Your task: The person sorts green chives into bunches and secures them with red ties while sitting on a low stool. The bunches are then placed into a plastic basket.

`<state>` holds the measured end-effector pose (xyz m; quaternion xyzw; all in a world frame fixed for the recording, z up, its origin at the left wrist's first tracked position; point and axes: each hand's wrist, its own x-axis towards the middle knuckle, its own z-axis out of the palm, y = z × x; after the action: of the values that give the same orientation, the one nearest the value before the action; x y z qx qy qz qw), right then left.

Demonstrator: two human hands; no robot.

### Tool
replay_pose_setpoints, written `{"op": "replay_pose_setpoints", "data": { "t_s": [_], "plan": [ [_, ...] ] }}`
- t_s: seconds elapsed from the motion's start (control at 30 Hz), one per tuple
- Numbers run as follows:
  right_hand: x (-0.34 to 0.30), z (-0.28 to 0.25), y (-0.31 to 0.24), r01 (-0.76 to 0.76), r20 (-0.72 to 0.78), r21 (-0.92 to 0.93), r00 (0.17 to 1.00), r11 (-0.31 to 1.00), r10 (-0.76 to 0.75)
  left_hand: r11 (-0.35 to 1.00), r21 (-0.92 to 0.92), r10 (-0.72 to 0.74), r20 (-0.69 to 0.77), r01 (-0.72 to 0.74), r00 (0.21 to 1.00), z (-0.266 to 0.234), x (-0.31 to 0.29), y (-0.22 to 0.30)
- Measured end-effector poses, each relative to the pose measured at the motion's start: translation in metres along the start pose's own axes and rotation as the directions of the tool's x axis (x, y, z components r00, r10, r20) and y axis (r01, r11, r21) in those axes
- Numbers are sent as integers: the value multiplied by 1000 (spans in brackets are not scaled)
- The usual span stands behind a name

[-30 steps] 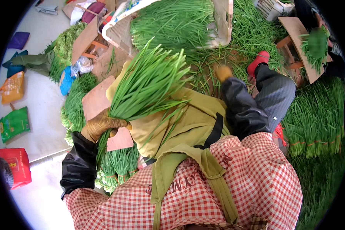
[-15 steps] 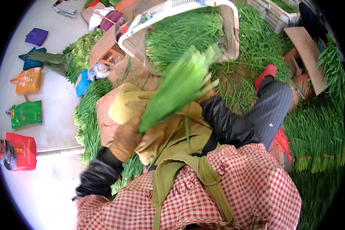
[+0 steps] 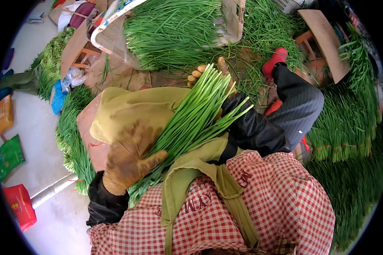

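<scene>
A loose bunch of garlic chives (image 3: 195, 110) lies slantwise over my lap, pale stem ends up and to the right, green leaves down to the left. My right hand (image 3: 224, 70), in a soiled tan glove, cradles it from beneath near the stem ends; glove fingertips show on its left side and the thumb on its right. My left hand (image 3: 127, 155), in a brown-stained glove, is spread flat beside the leaf end, thumb stretched out against the leaves. Under both is an olive apron (image 3: 136, 104). A few stems stick out to the right of the bunch.
A white plastic basket (image 3: 127, 53) heaped with chives stands ahead. Tied chive bundles (image 3: 344, 131) are stacked at the right, with more bundles (image 3: 74, 121) at the left. A small wooden stool (image 3: 323, 42) stands ahead right. Bags, including a red one (image 3: 20, 208), lie on the left floor.
The bunch, blurred and raised before, now lies steadier and more fanned out across my lap. My left hand has opened flat beside it. The view has shifted, moving the basket up and left.
</scene>
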<state>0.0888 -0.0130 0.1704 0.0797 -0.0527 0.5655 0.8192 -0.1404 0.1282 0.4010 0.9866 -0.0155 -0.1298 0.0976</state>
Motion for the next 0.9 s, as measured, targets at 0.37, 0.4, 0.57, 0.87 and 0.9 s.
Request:
{"op": "replay_pose_setpoints", "data": {
  "t_s": [0.37,0.4,0.57,0.87,0.9],
  "plan": [
    [-25,6,-4,75,-128,46,989,996,-68,813,-583,-63,-111,-13,992,99,127,33],
    [-27,11,-3,116,-301,-1,947,993,-111,728,-680,-123,-4,87,992,106,128,25],
    [-14,43,9,169,-524,-207,813,964,-255,-223,-900,102,360,374,927,112,125,-29],
    [39,92,25,-63,-102,-991,922,116,-374,-686,-583,298,320,435,899,95,85,-35],
    [46,101,31,-36,-76,-990,953,140,-294,-688,-584,324,284,431,902,93,76,-36]
  ]
}}
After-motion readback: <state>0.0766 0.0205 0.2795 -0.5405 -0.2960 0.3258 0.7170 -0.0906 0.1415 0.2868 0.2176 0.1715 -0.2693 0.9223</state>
